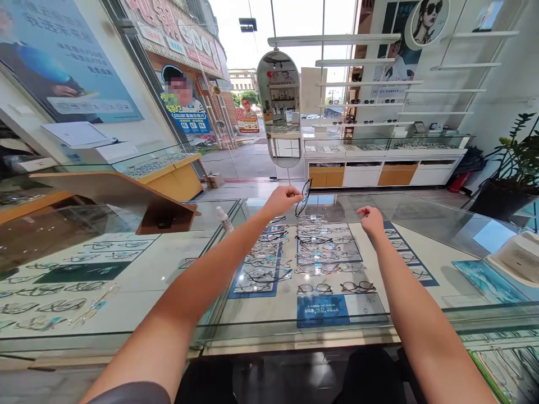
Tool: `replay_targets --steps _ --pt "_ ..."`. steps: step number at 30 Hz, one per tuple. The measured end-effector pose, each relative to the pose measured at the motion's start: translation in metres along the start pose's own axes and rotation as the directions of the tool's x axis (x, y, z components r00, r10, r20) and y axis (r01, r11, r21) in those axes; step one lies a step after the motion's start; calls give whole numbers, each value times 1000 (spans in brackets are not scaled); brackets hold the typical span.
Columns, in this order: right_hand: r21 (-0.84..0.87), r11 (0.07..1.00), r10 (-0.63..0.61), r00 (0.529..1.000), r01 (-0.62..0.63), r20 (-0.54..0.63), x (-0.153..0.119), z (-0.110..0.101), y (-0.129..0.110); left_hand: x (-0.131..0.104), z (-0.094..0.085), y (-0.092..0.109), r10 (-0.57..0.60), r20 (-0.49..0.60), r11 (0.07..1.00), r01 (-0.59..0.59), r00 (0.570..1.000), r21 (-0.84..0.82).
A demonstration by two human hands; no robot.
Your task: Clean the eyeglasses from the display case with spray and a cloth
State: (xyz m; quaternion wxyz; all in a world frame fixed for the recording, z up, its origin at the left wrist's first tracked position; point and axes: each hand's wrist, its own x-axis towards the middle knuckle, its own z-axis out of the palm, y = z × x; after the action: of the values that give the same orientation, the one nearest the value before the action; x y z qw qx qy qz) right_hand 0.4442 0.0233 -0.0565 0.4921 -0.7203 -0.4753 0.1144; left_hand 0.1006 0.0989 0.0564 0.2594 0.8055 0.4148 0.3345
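Observation:
My left hand reaches forward over the glass counter, its fingers pinched on a dark-framed pair of eyeglasses. The eyeglasses hang tilted, nearly on edge, above the far part of the counter. My right hand is to the right, apart from the eyeglasses, with its fingers curled in and nothing visible in them. Below and between my hands are rows of eyeglasses on blue-edged trays. Two more pairs, one of them dark eyeglasses, lie nearer to me.
A white spray bottle stands left of my left forearm. The glass display counter spans the front, with a blue card near its edge. An oval mirror stands beyond. At the right are a white device and a potted plant.

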Motion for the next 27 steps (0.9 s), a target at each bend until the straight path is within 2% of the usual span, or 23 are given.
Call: replay_targets --steps 2,4,6,9,12,15,20,27 --pt "38 999 -36 999 35 25 -9 -1 -18 -37 -7 -2 -74 -42 956 59 996 -288" --pt "94 992 -85 995 79 60 -23 4 -44 -67 -9 -8 -151 -49 861 107 987 -498" --pt "169 977 -150 984 133 95 -42 19 -75 -88 -8 -16 -206 -64 748 115 976 -654" --pt "300 933 -264 945 199 193 -74 51 -123 -103 -4 -24 -214 -71 650 88 974 -755" --pt "405 887 -348 896 220 275 -100 80 -155 -110 -1 -27 -217 -64 599 81 974 -797" --pt "459 864 -376 871 207 315 -116 94 -162 -116 2 -28 -207 -24 572 101 978 -814" --pt "502 853 -369 842 139 394 -127 87 -150 -120 6 -31 -214 28 491 132 977 -861" --pt "554 831 -352 824 57 443 -134 86 -151 -119 10 -33 -242 20 500 142 970 -854"
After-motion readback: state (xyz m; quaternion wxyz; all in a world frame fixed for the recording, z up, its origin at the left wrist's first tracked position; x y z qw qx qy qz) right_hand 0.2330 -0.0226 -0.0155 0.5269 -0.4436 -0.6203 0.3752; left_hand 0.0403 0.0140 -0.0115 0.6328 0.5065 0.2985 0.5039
